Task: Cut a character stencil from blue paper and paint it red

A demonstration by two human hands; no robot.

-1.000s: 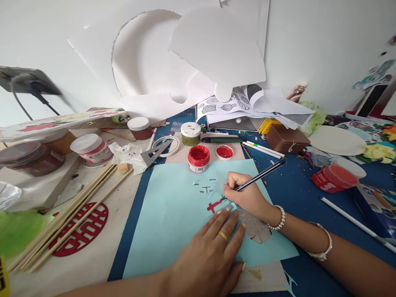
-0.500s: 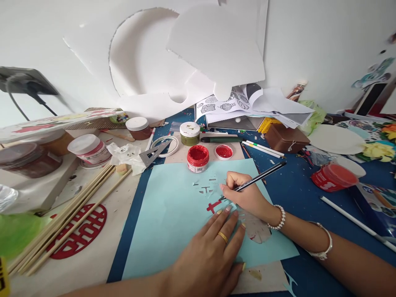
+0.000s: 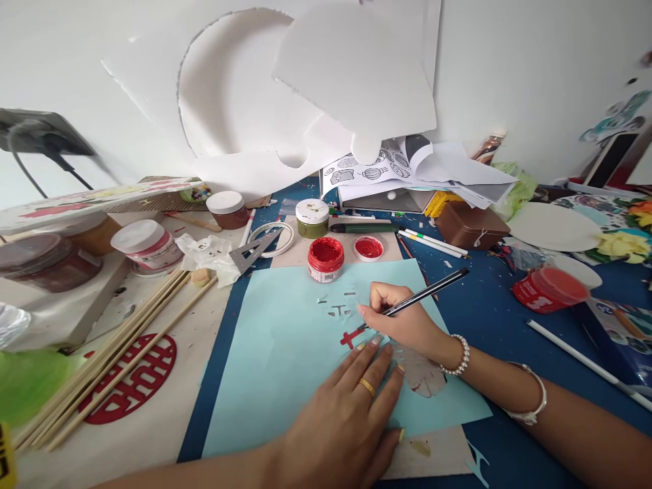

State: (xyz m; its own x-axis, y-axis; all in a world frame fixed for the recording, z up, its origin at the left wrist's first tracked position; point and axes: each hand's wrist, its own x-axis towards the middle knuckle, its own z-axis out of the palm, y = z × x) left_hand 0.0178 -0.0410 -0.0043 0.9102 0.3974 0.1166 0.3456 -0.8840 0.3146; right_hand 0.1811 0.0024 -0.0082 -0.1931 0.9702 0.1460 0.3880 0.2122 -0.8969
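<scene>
My left hand (image 3: 351, 401) lies flat with fingers spread, pressing on a light blue sheet of paper (image 3: 269, 353) that has cut-out openings. A thin black paintbrush (image 3: 428, 292) is pinched in my right hand (image 3: 405, 316), just above the left fingertips. Its tip meets a red painted cut-out (image 3: 350, 338) in the sheet; the fingers partly hide the tip. Small unpainted cut-outs (image 3: 339, 311) lie above the red one. At the sheet's far edge stands an open jar of red paint (image 3: 326, 259), with its red-stained lid (image 3: 368, 248) to the right.
Wooden sticks (image 3: 119, 353) cross a round red cut-out ornament (image 3: 145, 390) on the left. A green paint jar (image 3: 312, 219), a set square (image 3: 256, 248) and a tape roll (image 3: 285, 239) sit behind. To the right are a red tub (image 3: 547, 293) and a brown box (image 3: 471, 225).
My right hand and the paintbrush have shifted very slightly left, with the tip still at the red cut-out. My left hand stays in place on the sheet.
</scene>
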